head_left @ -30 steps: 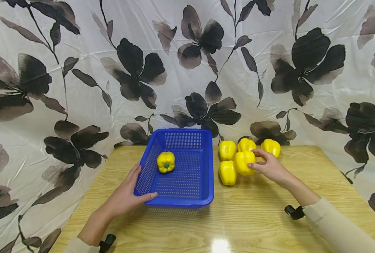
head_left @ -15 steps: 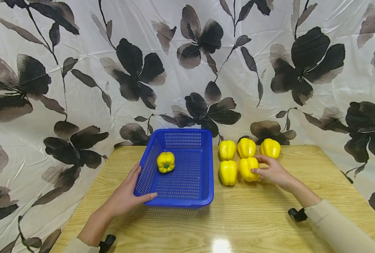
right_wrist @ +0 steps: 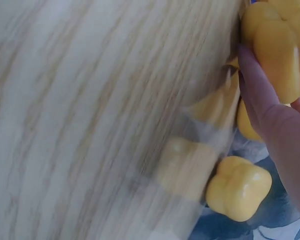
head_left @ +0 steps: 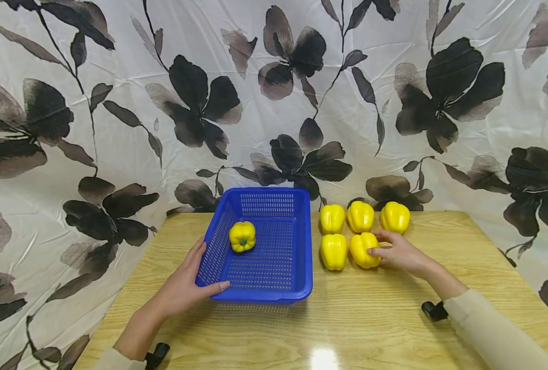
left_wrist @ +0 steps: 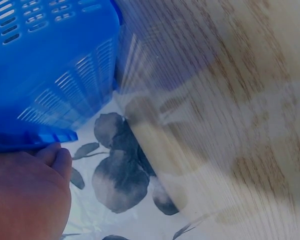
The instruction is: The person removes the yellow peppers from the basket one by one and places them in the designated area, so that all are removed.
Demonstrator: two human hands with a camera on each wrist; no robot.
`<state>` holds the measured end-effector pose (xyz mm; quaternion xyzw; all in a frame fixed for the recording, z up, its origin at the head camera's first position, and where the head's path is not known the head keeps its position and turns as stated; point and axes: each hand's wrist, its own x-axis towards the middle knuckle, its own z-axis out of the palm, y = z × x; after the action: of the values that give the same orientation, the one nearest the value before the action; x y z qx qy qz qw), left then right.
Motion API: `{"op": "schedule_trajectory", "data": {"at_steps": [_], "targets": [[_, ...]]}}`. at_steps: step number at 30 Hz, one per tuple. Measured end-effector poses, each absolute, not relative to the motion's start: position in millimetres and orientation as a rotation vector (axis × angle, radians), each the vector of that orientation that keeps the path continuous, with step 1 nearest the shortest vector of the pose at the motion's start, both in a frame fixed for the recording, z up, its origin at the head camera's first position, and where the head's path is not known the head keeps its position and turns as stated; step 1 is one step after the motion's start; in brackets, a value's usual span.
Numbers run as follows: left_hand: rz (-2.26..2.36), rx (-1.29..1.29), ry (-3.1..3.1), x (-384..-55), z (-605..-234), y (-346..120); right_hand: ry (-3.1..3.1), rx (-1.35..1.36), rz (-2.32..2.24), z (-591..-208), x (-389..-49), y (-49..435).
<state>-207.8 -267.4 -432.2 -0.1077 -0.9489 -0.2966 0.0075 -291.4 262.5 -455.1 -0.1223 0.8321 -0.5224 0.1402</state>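
Observation:
On the wooden table stands a blue plastic basket (head_left: 265, 296) with slotted walls. Inside, toward its left side, lies one yellow bell pepper (head_left: 242, 232) with its green stem facing me. My left hand (head_left: 174, 295) holds the basket's near left corner, thumb along the front rim and fingers against the left side. To the basket's right, my right hand (head_left: 401, 253) holds a yellow bell pepper (head_left: 363, 250) between thumb and fingers, low at the table. The right wrist view shows the fingers (right_wrist: 260, 92) along that pepper's side.
Left of the held pepper sits another yellow pepper (head_left: 333, 252). Behind are a left back pepper (head_left: 332, 219), a middle one (head_left: 360, 217) and a right one (head_left: 395, 217) near the table's (head_left: 362, 324) far edge. A floral cloth (head_left: 255, 118) hangs behind.
My right hand has brought its pepper down and slightly right, toward me, from in front of the others to the front row. The left hand and basket have stayed put.

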Motion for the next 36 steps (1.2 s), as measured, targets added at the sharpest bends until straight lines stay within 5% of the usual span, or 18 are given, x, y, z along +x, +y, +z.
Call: {"op": "schedule_trajectory", "data": {"at_steps": [36], "targets": [[-0.884,-0.293,-3.001,-207.5,-429.7,-264.4,2.196,-0.418,-1.412,-455.5,-294.0,291.5]]}}
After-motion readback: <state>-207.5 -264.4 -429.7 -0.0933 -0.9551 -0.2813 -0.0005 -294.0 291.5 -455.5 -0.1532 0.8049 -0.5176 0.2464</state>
